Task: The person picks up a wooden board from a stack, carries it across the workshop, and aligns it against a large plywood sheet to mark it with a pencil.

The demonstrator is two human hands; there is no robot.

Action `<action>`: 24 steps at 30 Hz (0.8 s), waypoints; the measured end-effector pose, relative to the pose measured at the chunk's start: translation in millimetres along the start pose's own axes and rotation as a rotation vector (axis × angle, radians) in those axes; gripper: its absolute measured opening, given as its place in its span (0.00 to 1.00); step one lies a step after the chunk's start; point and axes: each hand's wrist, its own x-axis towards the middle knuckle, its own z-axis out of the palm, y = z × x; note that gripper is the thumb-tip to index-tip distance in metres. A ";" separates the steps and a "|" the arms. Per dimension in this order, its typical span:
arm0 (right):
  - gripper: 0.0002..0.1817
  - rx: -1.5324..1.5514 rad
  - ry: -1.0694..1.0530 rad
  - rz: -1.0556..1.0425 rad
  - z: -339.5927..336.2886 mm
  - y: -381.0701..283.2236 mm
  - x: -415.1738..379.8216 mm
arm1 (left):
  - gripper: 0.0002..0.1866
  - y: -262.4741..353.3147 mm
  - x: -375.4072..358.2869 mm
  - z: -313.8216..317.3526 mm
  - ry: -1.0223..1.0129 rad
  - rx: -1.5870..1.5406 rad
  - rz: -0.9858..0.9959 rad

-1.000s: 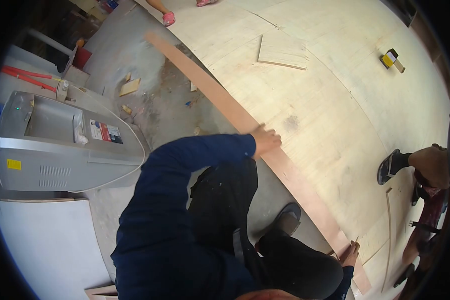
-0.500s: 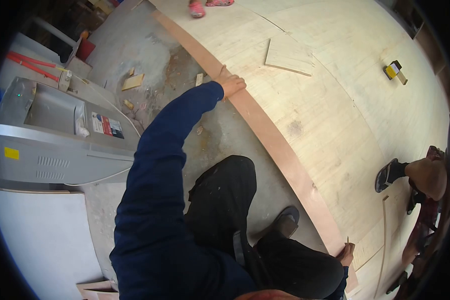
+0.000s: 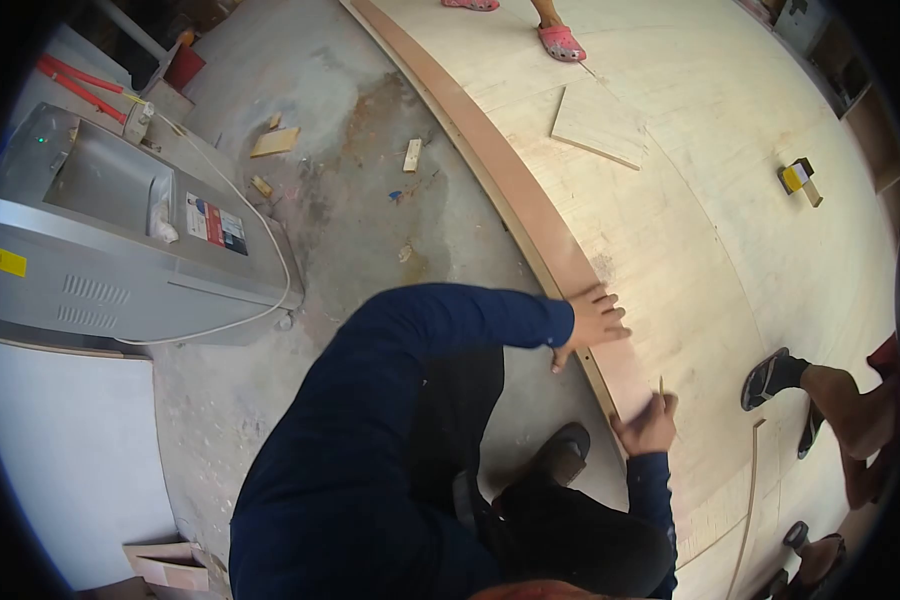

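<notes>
A long, thin reddish-brown wood strip (image 3: pixel 515 178) lies along the edge of a pale plywood sheet (image 3: pixel 690 270). My left hand (image 3: pixel 597 318) rests across the strip with fingers spread, its thumb down at the near edge. Just below it, my right hand (image 3: pixel 650 425) is closed at the strip's lower end. From its fingers a pencil (image 3: pixel 661 385) sticks up, point raised. Part of the strip's lower end is hidden by that hand.
A grey machine (image 3: pixel 120 230) with a white cable stands at left on the concrete. Wood scraps (image 3: pixel 275 142) lie on the floor. On the plywood are a loose board (image 3: pixel 600 128), a small yellow-black box (image 3: pixel 798 177), a thin stick (image 3: pixel 752 490) and other people's feet, one in a pink clog (image 3: pixel 562 43).
My left hand has come down along the strip toward my right hand. The strip has shifted inward, baring the sheet's edge. Someone's pink-shod feet have moved right.
</notes>
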 end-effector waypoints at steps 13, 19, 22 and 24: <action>0.57 -0.047 -0.074 -0.055 -35.2 90.7 -51.6 | 0.44 -123.8 -37.4 -13.4 -0.181 0.224 -0.368; 0.47 -0.022 -0.164 0.089 -40.0 165.5 -122.5 | 0.47 -141.5 -38.6 -22.8 -0.216 0.304 -0.394; 0.28 0.096 -0.265 0.102 -18.2 172.1 -140.4 | 0.47 -132.6 -33.1 -29.2 -0.345 0.248 -0.402; 0.18 0.178 -0.366 0.028 -12.9 130.5 -136.4 | 0.48 -136.9 -41.8 -8.8 -0.394 0.244 -0.400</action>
